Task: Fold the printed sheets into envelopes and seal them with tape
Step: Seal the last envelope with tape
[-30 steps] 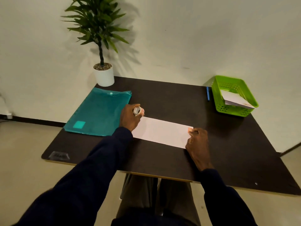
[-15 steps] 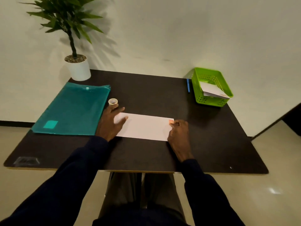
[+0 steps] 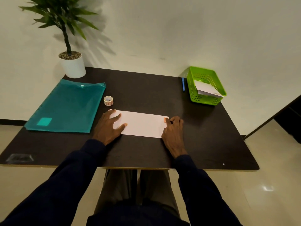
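The tabletop [image 3: 146, 88] was near-black, the folded sheet [image 3: 143, 125] plain white with an orange tape strip [image 3: 165, 120]. The tape roll [image 3: 108, 100] seemed patterned in reddish-brown, though it was too small to be sure. The folder [image 3: 68, 106] was translucent teal, the basket [image 3: 205, 100] lime green, the pen [image 3: 183, 84] blue.

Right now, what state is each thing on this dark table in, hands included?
Folded white paper sheet, lying flat, tape strip on right end.
Small tape roll, free, beside the folder.
Teal plastic folder, closed, flat.
Green plastic basket, holds folded papers.
Blue pen, lying beside the basket.
Left hand, flat on sheet's left end.
Right hand, fingers curled at taped end, grip unclear.
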